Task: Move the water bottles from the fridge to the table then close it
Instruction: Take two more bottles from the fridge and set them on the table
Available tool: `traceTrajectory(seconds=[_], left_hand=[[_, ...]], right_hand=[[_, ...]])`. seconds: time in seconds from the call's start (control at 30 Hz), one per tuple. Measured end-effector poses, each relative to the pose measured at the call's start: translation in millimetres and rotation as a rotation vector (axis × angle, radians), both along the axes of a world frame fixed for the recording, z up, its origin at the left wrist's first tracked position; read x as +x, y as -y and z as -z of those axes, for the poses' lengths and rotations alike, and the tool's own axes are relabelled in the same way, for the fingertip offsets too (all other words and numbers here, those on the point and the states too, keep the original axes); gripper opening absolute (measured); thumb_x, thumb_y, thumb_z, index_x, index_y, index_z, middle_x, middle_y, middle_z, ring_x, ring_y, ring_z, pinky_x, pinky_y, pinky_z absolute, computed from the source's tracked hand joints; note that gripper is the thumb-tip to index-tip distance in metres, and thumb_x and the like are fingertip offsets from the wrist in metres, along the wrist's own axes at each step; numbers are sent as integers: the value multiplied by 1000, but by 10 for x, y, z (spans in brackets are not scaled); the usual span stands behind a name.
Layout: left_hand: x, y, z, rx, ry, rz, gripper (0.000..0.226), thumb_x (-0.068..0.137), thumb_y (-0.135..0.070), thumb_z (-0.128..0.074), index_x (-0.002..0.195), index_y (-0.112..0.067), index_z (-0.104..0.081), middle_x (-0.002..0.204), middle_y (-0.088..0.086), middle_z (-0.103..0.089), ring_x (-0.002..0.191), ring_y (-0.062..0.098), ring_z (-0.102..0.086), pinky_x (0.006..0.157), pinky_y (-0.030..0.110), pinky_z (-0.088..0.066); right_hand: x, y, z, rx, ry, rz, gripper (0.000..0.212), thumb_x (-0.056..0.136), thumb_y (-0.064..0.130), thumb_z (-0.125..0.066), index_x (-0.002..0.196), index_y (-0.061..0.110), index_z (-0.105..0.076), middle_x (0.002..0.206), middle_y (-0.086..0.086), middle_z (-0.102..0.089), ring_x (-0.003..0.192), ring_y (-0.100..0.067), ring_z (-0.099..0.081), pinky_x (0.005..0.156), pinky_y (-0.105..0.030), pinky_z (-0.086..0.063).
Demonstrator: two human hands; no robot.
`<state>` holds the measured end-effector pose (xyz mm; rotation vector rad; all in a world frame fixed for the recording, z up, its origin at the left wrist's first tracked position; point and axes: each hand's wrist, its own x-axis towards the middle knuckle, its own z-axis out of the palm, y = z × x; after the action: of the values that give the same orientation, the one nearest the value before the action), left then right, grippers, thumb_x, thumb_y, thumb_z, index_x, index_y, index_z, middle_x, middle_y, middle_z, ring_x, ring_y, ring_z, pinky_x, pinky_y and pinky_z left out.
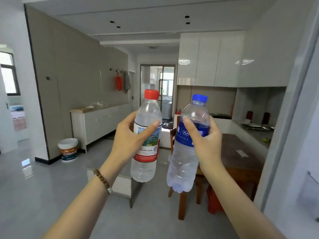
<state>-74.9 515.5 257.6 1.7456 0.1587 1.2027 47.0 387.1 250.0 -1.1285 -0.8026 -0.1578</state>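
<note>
Red-capped bottle [143,167]: clear plastic with a pictured label, carried in the air short of the table [245,163] and left of it, top leaning slightly toward the table. The left hand [127,135], a bead bracelet [102,180] at its wrist, has fingers and thumb curled round the label band. Blue-capped bottle [183,167]: clear plastic with a blue label, also airborne, before the table's near left corner and apart from the first. The right hand [206,141] wraps its label in the same way. Taking one bottle per hand likely allows a single trip, and the mid-body grip leaves both bases free for setting down. Table: dark wood, not yet reached, with a small pale item on its top. A chair [173,135] stands at its far left side and a red stool [213,203] beneath it. Bucket [68,150]: on the floor well left of the table. Fridge: not identifiable with certainty, though a white panel right of the table may belong to it. Placing the bottles and closing the fridge appear outstanding.
</note>
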Motion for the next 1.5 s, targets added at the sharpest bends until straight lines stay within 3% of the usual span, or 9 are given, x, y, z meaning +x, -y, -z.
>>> traceTrajectory(seconds=[0.47,0.63,0.8,0.97,1.1,1.23,1.3,1.4,1.5], left_hand=[[1836,-1728,727,-40,-171,30,54,63,-46,-70,113,-31,-57,100,-12,-67,85,6,-67,73,23,-56],[2787,-2258,823,-59,-219,83,41,64,-44,-71,101,-42,-54,94,-20,-65,77,-1,-66,60,11,-51],[3841,-2768,965,-81,-276,151,40,73,-35,-73,105,-38,-51,93,-21,-59,77,-4,-60,59,8,-46],[4943,-3278,1210,-93,-321,238,46,70,-36,-75,110,-35,-52,106,-11,-62,92,11,-62,76,27,-52],[5814,-3604,1372,-40,-336,334,47,72,-29,-76,113,-28,-53,100,-18,-58,89,-2,-57,68,12,-44],[6633,-3874,1553,-58,-407,417,53,69,-32,-78,115,-24,-54,111,-9,-63,102,11,-60,84,28,-52],[7000,-3933,1638,-72,-442,449,54,69,-29,-79,115,-25,-52,110,-11,-61,101,9,-58,80,21,-48],[7538,-3973,1844,-76,-498,469,60,67,-28,-81,119,-21,-51,113,-8,-62,103,10,-58,75,15,-47],[8081,-3985,2128,-75,-546,442,63,66,-29,-82,120,-20,-51,118,-4,-62,107,15,-59,87,30,-51]], right_hand=[[1774,-1737,719,-84,-100,169,71,62,43,-72,127,28,-47,119,12,-56,103,-7,-57,72,-15,-49],[2720,-2212,935,-125,-99,199,76,60,45,-72,127,21,-50,119,7,-60,107,-10,-59,68,-11,-52],[3679,-2500,1071,-213,-113,240,56,71,20,-78,120,23,-51,110,12,-61,100,-6,-60,69,-13,-54],[4640,-2743,1269,-302,-153,323,54,70,13,-79,114,25,-49,102,20,-57,84,10,-61,61,-5,-49],[5354,-2896,1447,-349,-175,407,57,68,15,-81,115,27,-51,105,16,-60,89,8,-60,68,-12,-53],[6021,-3044,1582,-382,-215,449,63,65,17,-84,121,20,-53,117,0,-62,104,-10,-61,83,-31,-54],[6353,-3096,1660,-413,-244,451,66,64,19,-84,122,19,-52,120,-2,-62,108,-16,-60,85,-36,-55],[6870,-3148,1818,-429,-311,433,67,65,17,-84,123,19,-50,121,-1,-61,108,-18,-60,81,-30,-55],[7408,-3190,2007,-443,-367,383,63,66,11,-82,116,24,-47,114,3,-58,100,-15,-59,74,-24,-52]])
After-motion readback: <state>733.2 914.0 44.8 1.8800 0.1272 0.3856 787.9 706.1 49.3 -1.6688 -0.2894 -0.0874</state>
